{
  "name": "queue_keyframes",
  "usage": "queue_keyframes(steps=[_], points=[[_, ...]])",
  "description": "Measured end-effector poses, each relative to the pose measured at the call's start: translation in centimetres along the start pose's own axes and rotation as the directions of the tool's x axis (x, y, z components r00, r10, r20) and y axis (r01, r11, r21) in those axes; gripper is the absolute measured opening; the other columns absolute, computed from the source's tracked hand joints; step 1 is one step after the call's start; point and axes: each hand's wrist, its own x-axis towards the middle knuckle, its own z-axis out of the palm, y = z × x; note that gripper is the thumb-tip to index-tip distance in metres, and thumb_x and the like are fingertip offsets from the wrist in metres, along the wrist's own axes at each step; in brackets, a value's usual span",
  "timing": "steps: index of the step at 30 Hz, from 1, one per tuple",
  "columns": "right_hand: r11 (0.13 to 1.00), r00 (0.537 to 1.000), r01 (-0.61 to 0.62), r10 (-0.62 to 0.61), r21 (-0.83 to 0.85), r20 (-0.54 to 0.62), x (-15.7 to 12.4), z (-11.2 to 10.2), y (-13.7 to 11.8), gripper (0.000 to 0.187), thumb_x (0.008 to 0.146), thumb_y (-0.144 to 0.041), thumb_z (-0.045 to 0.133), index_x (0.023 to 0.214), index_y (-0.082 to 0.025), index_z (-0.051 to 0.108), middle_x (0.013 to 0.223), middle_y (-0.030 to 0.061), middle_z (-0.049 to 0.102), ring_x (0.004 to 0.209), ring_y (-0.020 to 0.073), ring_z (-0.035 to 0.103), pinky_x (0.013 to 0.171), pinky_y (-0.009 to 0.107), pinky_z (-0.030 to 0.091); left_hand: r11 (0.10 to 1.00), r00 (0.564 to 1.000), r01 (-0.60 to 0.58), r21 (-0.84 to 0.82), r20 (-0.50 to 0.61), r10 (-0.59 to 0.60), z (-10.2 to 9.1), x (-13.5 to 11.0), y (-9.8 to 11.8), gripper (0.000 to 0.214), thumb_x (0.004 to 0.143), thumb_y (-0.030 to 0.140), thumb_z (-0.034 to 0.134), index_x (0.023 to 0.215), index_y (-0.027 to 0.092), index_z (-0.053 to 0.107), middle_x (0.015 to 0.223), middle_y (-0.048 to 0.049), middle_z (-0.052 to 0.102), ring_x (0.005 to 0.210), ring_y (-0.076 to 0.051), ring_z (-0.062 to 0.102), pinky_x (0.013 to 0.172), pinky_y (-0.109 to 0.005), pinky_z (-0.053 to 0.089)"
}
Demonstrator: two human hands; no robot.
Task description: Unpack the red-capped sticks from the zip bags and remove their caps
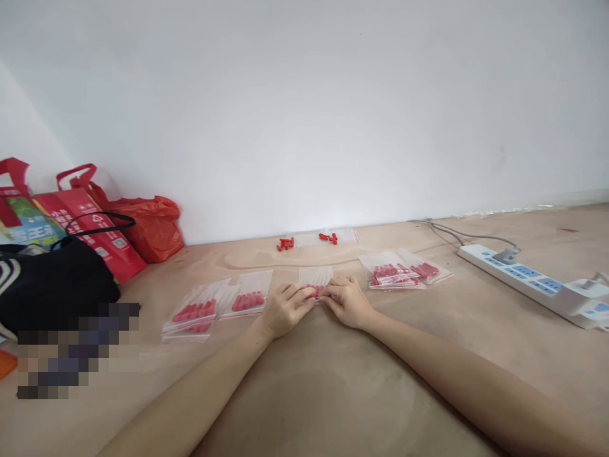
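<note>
Between my hands, a small clear zip bag (316,275) with red pieces inside lies on the wooden table. My left hand (285,307) grips its near left edge, fingers closed. My right hand (349,301) pinches the near right edge. To the left, a stack of zip bags (194,311) holds red, rod-like pieces, with another filled bag (249,293) beside it. A further group of filled bags (392,273) sits to the right. Loose red pieces (285,244) lie farther back, and several more (328,238) rest on or by a flat clear bag (349,236).
A white power strip (523,276) with a grey plug and cable stands on the right. At the left are a black bag (57,285), a red carrier bag (90,222) and an orange-red plastic bag (150,225). A white wall (304,114) borders the table's back.
</note>
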Motion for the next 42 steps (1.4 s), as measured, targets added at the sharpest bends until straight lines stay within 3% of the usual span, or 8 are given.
queue_keyframes(steps=[5, 11, 15, 22, 28, 32, 37, 42], points=[[0.971, 0.989, 0.145, -0.146, -0.192, 0.011, -0.2, -0.2, 0.0, 0.015, 0.082, -0.025, 0.047, 0.082, -0.021, 0.062, 0.076, 0.0017, 0.06, 0.076, 0.0137, 0.048, 0.074, 0.031, 0.021, 0.99, 0.985, -0.125, 0.059, -0.114, 0.131, 0.0, 0.3, -0.1, 0.013, 0.082, 0.01, 0.048, 0.08, 0.016, 0.059, 0.088, -0.0012, 0.065, 0.082, -0.015, 0.055, 0.072, -0.031, 0.042], [0.906, 0.968, 0.243, -0.25, -0.346, 0.026, -0.2, 0.0, 0.0, 0.019, 0.083, -0.024, 0.044, 0.079, -0.02, 0.062, 0.071, 0.0014, 0.059, 0.07, 0.0132, 0.046, 0.076, 0.034, 0.019, 0.994, 0.986, -0.101, 0.047, -0.13, 0.106, 0.1, 0.4, -0.1, 0.01, 0.081, 0.013, 0.051, 0.077, 0.018, 0.059, 0.085, 0.0008, 0.065, 0.08, -0.013, 0.055, 0.072, -0.029, 0.043], [0.898, 0.965, 0.245, -0.264, -0.366, -0.002, -0.3, -0.1, 0.0, 0.018, 0.081, -0.019, 0.044, 0.08, -0.019, 0.062, 0.071, 0.0019, 0.059, 0.069, 0.0126, 0.045, 0.077, 0.034, 0.019, 0.999, 0.988, -0.035, 0.035, -0.149, 0.04, 0.1, 0.3, -0.1, 0.008, 0.08, 0.014, 0.054, 0.076, 0.019, 0.059, 0.086, 0.001, 0.065, 0.08, -0.014, 0.054, 0.07, -0.03, 0.043], [0.898, 0.956, 0.258, -0.291, -0.357, -0.041, 0.2, 0.5, -0.5, 0.017, 0.082, -0.025, 0.045, 0.082, -0.021, 0.061, 0.072, 0.0015, 0.059, 0.072, 0.0138, 0.044, 0.075, 0.034, 0.02, 0.995, 0.983, -0.095, 0.001, -0.16, 0.094, 0.1, 0.3, 0.0, 0.015, 0.081, 0.009, 0.049, 0.073, 0.017, 0.058, 0.082, 0.0002, 0.065, 0.08, -0.014, 0.054, 0.071, -0.029, 0.043], [0.869, 0.941, 0.285, -0.334, -0.404, -0.054, 0.3, 0.6, -0.4, 0.017, 0.082, -0.021, 0.044, 0.077, -0.019, 0.06, 0.07, 0.0018, 0.058, 0.069, 0.0132, 0.043, 0.077, 0.035, 0.02, 0.999, 0.981, -0.019, -0.026, -0.195, 0.014, 0.0, 0.3, 0.0, 0.008, 0.079, 0.013, 0.054, 0.075, 0.018, 0.059, 0.083, -0.0005, 0.065, 0.079, -0.015, 0.052, 0.069, -0.029, 0.042], [0.872, 0.936, 0.3, -0.347, -0.387, -0.056, 0.4, 0.7, -0.2, 0.016, 0.082, -0.023, 0.044, 0.083, -0.02, 0.06, 0.074, 0.0023, 0.06, 0.072, 0.0138, 0.043, 0.075, 0.035, 0.02, 0.999, 0.978, -0.042, -0.026, -0.206, 0.036, 0.1, 0.3, 0.0, 0.014, 0.081, 0.011, 0.049, 0.073, 0.017, 0.059, 0.082, -0.0007, 0.064, 0.08, -0.014, 0.052, 0.069, -0.029, 0.042], [0.842, 0.924, 0.33, -0.38, -0.426, -0.037, 0.6, 1.1, -0.4, 0.017, 0.08, -0.02, 0.044, 0.072, -0.018, 0.058, 0.068, 0.0017, 0.057, 0.069, 0.0132, 0.042, 0.073, 0.034, 0.021, 0.999, 0.982, -0.04, -0.014, -0.186, 0.037, 0.1, 0.4, 0.1, 0.017, 0.082, 0.012, 0.048, 0.07, 0.017, 0.058, 0.082, -0.0008, 0.064, 0.079, -0.014, 0.052, 0.069, -0.028, 0.042], [0.839, 0.917, 0.285, -0.38, -0.463, -0.124, 0.6, 1.3, -0.6, 0.016, 0.079, -0.019, 0.043, 0.068, -0.016, 0.055, 0.064, 0.0019, 0.056, 0.065, 0.0128, 0.042, 0.074, 0.035, 0.022, 0.998, 0.983, -0.019, -0.054, -0.182, 0.009, 0.1, 0.6, 0.4, 0.02, 0.084, 0.013, 0.044, 0.073, 0.017, 0.06, 0.085, -0.001, 0.064, 0.084, -0.014, 0.051, 0.075, -0.029, 0.042]])
